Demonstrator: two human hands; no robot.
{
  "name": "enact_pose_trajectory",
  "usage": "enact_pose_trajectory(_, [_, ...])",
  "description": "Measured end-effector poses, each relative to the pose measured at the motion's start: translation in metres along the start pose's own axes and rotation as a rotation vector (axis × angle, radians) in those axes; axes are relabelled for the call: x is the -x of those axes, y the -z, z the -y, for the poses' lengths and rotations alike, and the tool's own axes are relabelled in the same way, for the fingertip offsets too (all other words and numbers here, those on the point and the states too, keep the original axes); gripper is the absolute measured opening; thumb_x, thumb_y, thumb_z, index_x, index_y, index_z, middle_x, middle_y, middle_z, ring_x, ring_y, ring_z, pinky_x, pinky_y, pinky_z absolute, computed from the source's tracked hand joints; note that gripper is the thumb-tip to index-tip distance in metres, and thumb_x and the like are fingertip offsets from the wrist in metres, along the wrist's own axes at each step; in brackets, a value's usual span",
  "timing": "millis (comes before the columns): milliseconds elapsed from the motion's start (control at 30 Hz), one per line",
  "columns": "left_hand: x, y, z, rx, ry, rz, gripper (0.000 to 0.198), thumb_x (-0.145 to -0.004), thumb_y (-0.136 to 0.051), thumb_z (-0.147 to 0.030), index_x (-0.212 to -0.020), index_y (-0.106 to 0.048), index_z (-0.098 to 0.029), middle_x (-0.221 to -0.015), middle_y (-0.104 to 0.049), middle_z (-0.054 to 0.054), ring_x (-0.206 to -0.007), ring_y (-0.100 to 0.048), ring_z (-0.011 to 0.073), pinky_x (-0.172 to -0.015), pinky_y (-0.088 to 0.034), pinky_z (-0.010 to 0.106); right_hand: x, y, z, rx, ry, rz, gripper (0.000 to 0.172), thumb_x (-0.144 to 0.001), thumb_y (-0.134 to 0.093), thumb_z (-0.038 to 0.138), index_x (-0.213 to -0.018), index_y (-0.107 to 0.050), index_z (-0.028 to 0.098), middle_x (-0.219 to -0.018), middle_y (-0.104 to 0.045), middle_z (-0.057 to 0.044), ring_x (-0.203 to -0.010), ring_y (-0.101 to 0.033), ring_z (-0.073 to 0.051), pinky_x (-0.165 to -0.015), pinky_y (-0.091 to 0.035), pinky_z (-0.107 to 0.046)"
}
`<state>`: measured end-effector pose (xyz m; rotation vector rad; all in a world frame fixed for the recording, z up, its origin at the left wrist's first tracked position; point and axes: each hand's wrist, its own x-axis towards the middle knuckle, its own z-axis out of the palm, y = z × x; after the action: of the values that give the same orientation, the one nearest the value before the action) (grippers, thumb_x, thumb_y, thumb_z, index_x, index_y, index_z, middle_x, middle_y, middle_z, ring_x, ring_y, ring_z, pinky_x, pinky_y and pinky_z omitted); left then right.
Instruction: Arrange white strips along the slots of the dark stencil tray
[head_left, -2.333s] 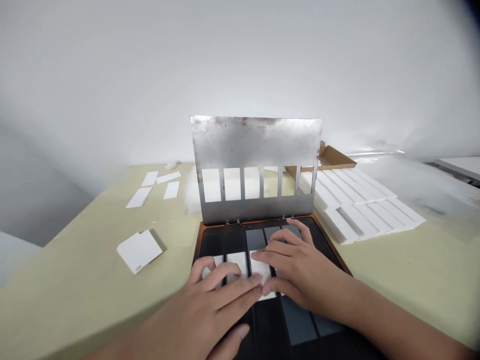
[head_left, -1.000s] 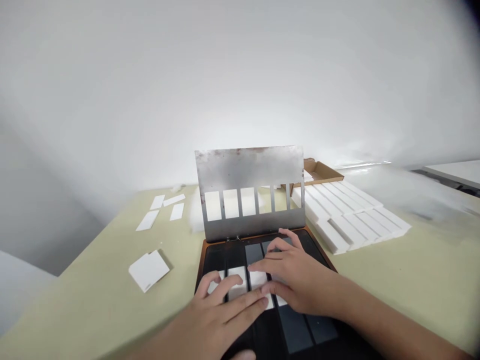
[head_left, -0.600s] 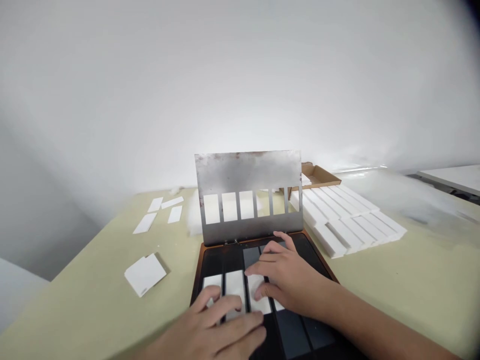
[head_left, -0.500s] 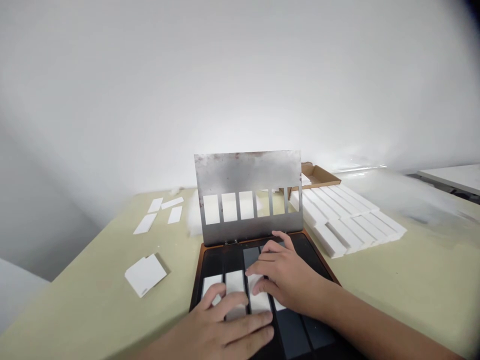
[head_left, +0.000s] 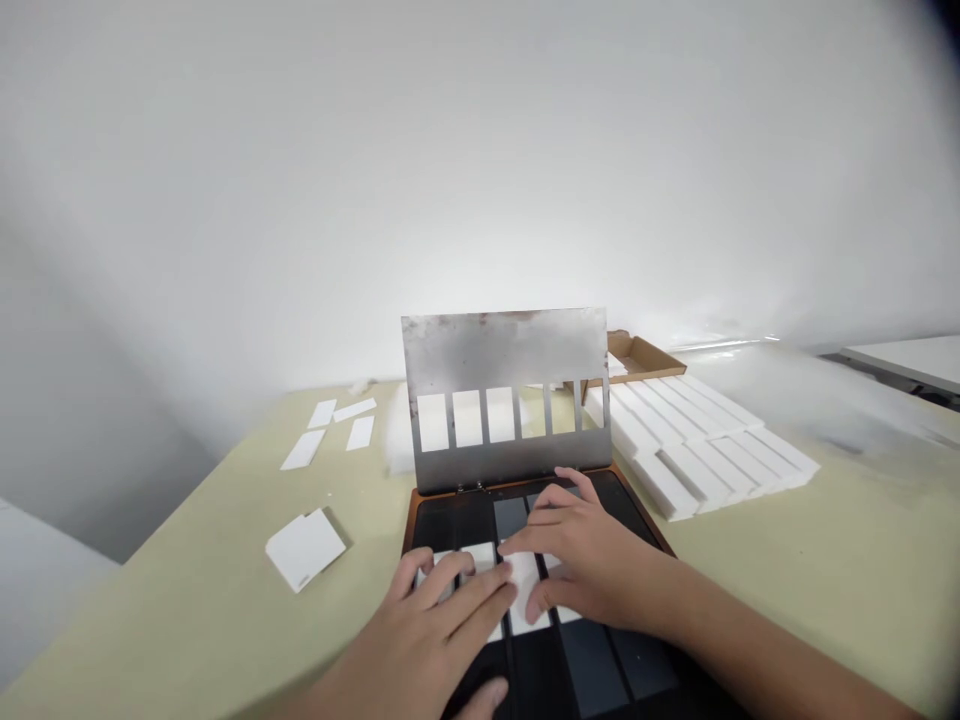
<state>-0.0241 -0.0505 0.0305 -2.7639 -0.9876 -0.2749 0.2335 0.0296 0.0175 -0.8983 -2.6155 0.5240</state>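
Note:
A black jig board (head_left: 480, 680) with an orange-brown edge lies before me, its thin metal frame plate (head_left: 504, 350) with rectangular windows raised upright at the back hinge. White cards lie in a row across the board. My left hand (head_left: 442, 620) is open, palm down over the cards at left, its fingertips reaching the left side of a white card (head_left: 523, 590) in the middle. My right hand (head_left: 585, 560) touches that card's right part, index finger and thumb apart over it. Another white card shows partly beneath my right hand.
On the right stand rows of stacked white cards (head_left: 705, 440), with an open cardboard box (head_left: 645, 356) behind. Several loose white cards (head_left: 304, 450) and a small white card stack (head_left: 306, 548) lie to the left on the yellow-green table (head_left: 225, 600).
My left hand has drawn its fingers back and left, uncovering the lower end of the middle card. The right thumb has slid toward me, away from its index finger. The view has shifted slightly.

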Motion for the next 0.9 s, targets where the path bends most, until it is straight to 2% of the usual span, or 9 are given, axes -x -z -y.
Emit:
enact_pose_trajectory(133, [-0.002,0.005,0.002,0.007,-0.200,-0.018,0.045,-0.102,-0.065,-0.022,-0.146,-0.060,-0.030,-0.149,-0.066,-0.008,-0.117,-0.062,0.0207,-0.099,-0.041,0.038,-0.008,-0.010,0.000,0.075,-0.026,-0.040,0.023,-0.090,-0.084,0.047,-0.110,-0.080,0.037,-0.097,-0.080,0.005,-0.107,-0.062,-0.019,-0.127,-0.010,-0.052])
enact_pose_trajectory(233, [-0.006,0.008,0.002,0.001,-0.217,0.021,0.057,-0.098,-0.075,-0.029,-0.152,-0.056,-0.027,-0.152,-0.063,-0.004,-0.121,-0.061,0.0234,-0.100,-0.043,0.037,-0.011,-0.014,-0.001,0.105,-0.018,-0.069,0.008,-0.095,-0.080,0.036,-0.103,-0.081,0.035,-0.094,-0.080,0.005,-0.105,-0.062,-0.018,-0.127,-0.011,-0.050])
enact_pose_trajectory(333, [-0.008,0.008,0.002,0.010,-0.130,0.055,0.068,-0.092,-0.080,-0.035,-0.154,-0.053,-0.025,-0.153,-0.062,-0.001,-0.123,-0.060,0.0263,-0.103,-0.042,0.039,-0.010,-0.010,0.001,0.085,-0.010,-0.066,0.019,-0.101,-0.066,0.020,-0.101,-0.080,0.032,-0.094,-0.080,0.005,-0.104,-0.061,-0.018,-0.126,-0.012,-0.051])
enact_pose_trajectory(400, [-0.008,0.007,0.001,-0.015,-0.100,0.045,0.068,-0.091,-0.080,-0.034,-0.153,-0.054,-0.024,-0.153,-0.063,-0.002,-0.120,-0.060,0.0267,-0.102,-0.040,0.040,-0.006,-0.005,0.001,0.061,0.002,-0.045,0.020,-0.103,-0.062,0.020,-0.106,-0.079,0.032,-0.096,-0.080,0.004,-0.106,-0.060,-0.018,-0.125,-0.011,-0.052])
enact_pose_trajectory(467, [-0.006,0.005,-0.001,-0.049,-0.069,0.036,0.069,-0.090,-0.080,-0.032,-0.153,-0.054,-0.024,-0.153,-0.063,-0.003,-0.119,-0.060,0.0270,-0.102,-0.038,0.042,-0.001,0.000,0.000,0.042,0.037,-0.019,0.016,-0.101,-0.071,0.037,-0.115,-0.078,0.032,-0.099,-0.080,0.003,-0.109,-0.061,-0.019,-0.126,-0.010,-0.052])
enact_pose_trajectory(600, [-0.001,0.000,-0.002,-0.067,-0.028,-0.021,0.066,-0.087,-0.077,-0.023,-0.150,-0.057,-0.022,-0.150,-0.065,-0.003,-0.118,-0.061,0.0277,-0.101,-0.036,0.045,0.001,-0.001,-0.003,0.043,0.071,-0.020,0.049,-0.084,-0.083,0.064,-0.120,-0.077,0.032,-0.100,-0.080,0.002,-0.108,-0.061,-0.021,-0.128,-0.007,-0.051])
enact_pose_trajectory(733, [0.000,0.002,-0.001,-0.005,-0.113,0.021,0.058,-0.093,-0.073,-0.017,-0.148,-0.059,-0.027,-0.147,-0.067,-0.009,-0.118,-0.061,0.0236,-0.105,-0.036,0.041,-0.007,-0.009,-0.002,0.091,0.025,-0.038,0.027,-0.091,-0.082,0.050,-0.112,-0.079,0.032,-0.099,-0.080,0.002,-0.106,-0.061,-0.019,-0.127,-0.010,-0.051])
enact_pose_trajectory(833, [-0.004,0.005,-0.001,-0.002,-0.220,0.098,0.068,-0.092,-0.080,-0.019,-0.153,-0.054,-0.029,-0.160,-0.053,-0.012,-0.129,-0.056,0.0246,-0.107,-0.038,0.038,-0.011,-0.014,-0.002,0.128,0.053,-0.046,0.008,-0.098,-0.076,0.036,-0.103,-0.080,0.031,-0.094,-0.080,0.003,-0.103,-0.061,-0.018,-0.127,-0.009,-0.050])
enact_pose_trajectory(900, [-0.008,0.008,-0.002,0.005,-0.191,0.136,0.077,-0.089,-0.084,-0.022,-0.157,-0.048,-0.030,-0.164,-0.047,-0.012,-0.135,-0.053,0.0260,-0.110,-0.038,0.038,-0.012,-0.016,-0.004,0.158,0.086,-0.055,0.010,-0.101,-0.069,0.025,-0.099,-0.079,0.028,-0.091,-0.079,0.002,-0.101,-0.060,-0.019,-0.127,-0.008,-0.051])
